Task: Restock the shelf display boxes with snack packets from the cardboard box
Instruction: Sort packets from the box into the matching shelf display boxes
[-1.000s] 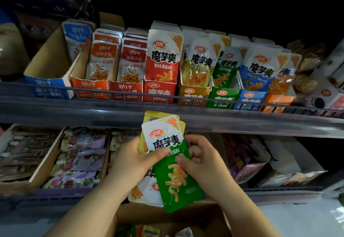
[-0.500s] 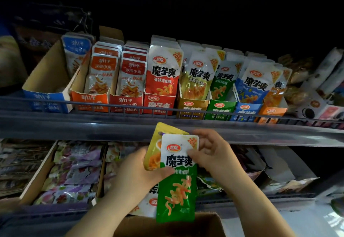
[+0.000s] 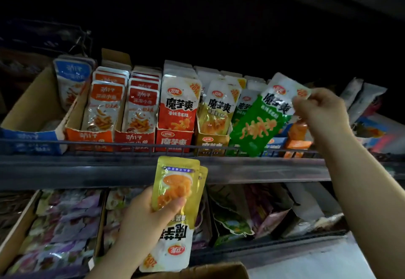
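- While the right hand (image 3: 320,112) pinches the green packet (image 3: 258,125) by its top corner, the packet hangs tilted in front of the display boxes on the upper shelf (image 3: 87,169), its lower end over the wire rail (image 3: 131,145);
- the left hand (image 3: 142,219) grips the yellow packets (image 3: 175,193) upside down, thumb across the front; there seem to be two, though the dim light makes counting hard;
- they sit before the shelf's front edge, above the cardboard box (image 3: 208,271), whose rim shows at the bottom;
- the red display box (image 3: 174,140) and yellow display box (image 3: 210,145) stand side by side, packed with upright packets, just left of the green packet.
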`<act>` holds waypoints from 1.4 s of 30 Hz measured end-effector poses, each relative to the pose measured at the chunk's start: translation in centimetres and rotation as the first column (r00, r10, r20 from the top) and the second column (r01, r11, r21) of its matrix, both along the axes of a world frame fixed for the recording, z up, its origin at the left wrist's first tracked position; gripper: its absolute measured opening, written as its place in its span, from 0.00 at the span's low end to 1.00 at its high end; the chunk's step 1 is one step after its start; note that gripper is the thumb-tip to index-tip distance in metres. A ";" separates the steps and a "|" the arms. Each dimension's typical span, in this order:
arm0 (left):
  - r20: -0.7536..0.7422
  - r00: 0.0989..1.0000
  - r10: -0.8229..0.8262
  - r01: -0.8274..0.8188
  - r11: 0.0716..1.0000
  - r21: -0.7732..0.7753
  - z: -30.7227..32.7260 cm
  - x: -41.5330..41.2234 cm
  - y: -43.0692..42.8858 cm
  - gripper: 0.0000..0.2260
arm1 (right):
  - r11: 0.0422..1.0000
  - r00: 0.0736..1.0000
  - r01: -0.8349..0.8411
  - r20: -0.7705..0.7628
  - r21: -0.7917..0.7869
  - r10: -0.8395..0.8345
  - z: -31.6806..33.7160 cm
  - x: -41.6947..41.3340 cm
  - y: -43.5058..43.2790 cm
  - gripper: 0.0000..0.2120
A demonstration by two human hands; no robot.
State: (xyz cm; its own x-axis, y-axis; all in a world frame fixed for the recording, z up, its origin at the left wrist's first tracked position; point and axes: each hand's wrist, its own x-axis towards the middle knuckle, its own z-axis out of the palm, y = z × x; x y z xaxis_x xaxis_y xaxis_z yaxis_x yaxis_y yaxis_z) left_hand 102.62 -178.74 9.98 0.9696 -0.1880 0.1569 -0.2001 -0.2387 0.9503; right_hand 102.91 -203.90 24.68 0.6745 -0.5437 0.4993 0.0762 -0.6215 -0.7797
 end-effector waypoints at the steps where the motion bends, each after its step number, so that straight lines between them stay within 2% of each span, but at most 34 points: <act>1: 0.005 1.000 0.003 -0.003 1.000 0.013 0.0 0.1 0.0 0.06 | 0.997 0.995 0.069 0.067 -0.016 -0.068 0.5 0.6 -0.3 0.12; 4: 0.009 1.000 -0.020 0.020 0.999 0.029 0.1 0.1 -0.1 0.07 | 0.974 0.963 0.218 0.177 -0.062 -0.204 2.0 2.4 -0.4 0.16; 6: 0.011 0.999 -0.043 0.042 0.999 0.028 0.1 0.1 -0.1 0.09 | 0.949 0.952 0.282 0.165 -0.143 -0.258 2.5 3.4 -0.1 0.11; 8: 0.011 0.998 -0.070 0.070 0.998 -0.004 0.2 0.2 0.0 0.19 | 0.933 0.953 0.294 0.136 -0.209 -0.270 2.3 4.1 0.2 0.04; 10: 0.010 0.998 -0.067 0.067 0.998 0.009 0.4 0.2 0.1 0.37 | 0.930 0.958 0.285 0.092 -0.233 -0.271 1.5 4.7 0.3 0.07; 11: 0.012 0.999 -0.050 0.050 0.998 0.037 0.2 0.4 0.1 0.41 | 0.933 0.962 0.274 0.058 -0.235 -0.268 0.9 5.0 0.3 0.11; 13: 0.002 1.000 -0.031 0.031 0.998 0.057 -0.1 0.7 0.2 0.43 | 0.938 0.969 0.227 -0.036 -0.261 -0.244 0.0 5.4 0.5 0.12; 16: -0.019 0.999 -0.050 0.051 0.997 0.057 0.1 0.7 -0.1 0.41 | 0.889 0.942 0.143 -0.215 -0.435 -0.257 -0.9 6.3 0.2 0.14; 18: -0.032 0.997 -0.067 0.069 0.996 0.057 -0.1 0.7 -0.3 0.30 | 0.819 0.885 0.115 -0.317 -0.562 -0.342 -0.8 6.7 0.1 0.19; 19: -0.045 0.996 -0.076 0.078 0.996 0.051 0.0 0.8 -0.4 0.28 | 0.786 0.861 0.108 -0.338 -0.608 -0.380 -0.6 6.9 -0.1 0.20; 22: -0.065 0.994 -0.089 0.093 0.994 0.054 0.0 1.0 -0.5 0.43 | 0.716 0.834 0.098 -0.336 -0.691 -0.438 0.1 7.5 -0.4 0.23; 23: -0.070 0.994 -0.080 0.085 0.995 0.059 -0.3 1.3 -0.6 0.45 | 0.703 0.827 0.076 -0.350 -0.707 -0.441 0.2 7.9 -0.5 0.23; 27: -0.100 0.993 -0.067 0.070 0.997 0.029 -0.6 1.7 -0.5 0.44 | 0.703 0.765 -0.039 -0.474 -0.710 -0.436 0.9 9.6 -0.8 0.25; 32: -0.097 0.993 -0.064 0.069 0.996 0.054 -0.8 2.2 -0.3 0.44 | 0.632 0.716 -0.034 -0.460 -0.774 -0.525 1.4 11.1 -1.0 0.22; 34: -0.102 0.993 -0.058 0.062 0.997 0.036 -0.9 2.3 -0.3 0.35 | 0.642 0.709 -0.055 -0.483 -0.765 -0.514 1.3 11.3 -1.1 0.22; 37: -0.129 0.990 -0.052 0.058 0.997 0.048 -1.0 2.2 -0.4 0.15 | 0.723 0.749 -0.075 -0.518 -0.687 -0.414 1.5 11.0 -1.3 0.23; 38: -0.129 0.990 -0.055 0.062 0.997 0.047 -1.1 2.3 -0.3 0.13 | 0.750 0.768 -0.080 -0.521 -0.657 -0.374 1.6 10.8 -1.4 0.24; 41: -0.117 0.990 -0.078 0.083 0.996 0.045 -0.7 2.1 -0.2 0.18 | 0.800 0.822 -0.090 -0.497 -0.594 -0.277 2.0 10.5 -1.4 0.22; 42: -0.123 0.990 -0.070 0.077 0.995 0.060 -0.8 2.1 -0.2 0.15 | 0.808 0.839 -0.094 -0.483 -0.582 -0.250 2.2 10.5 -1.4 0.20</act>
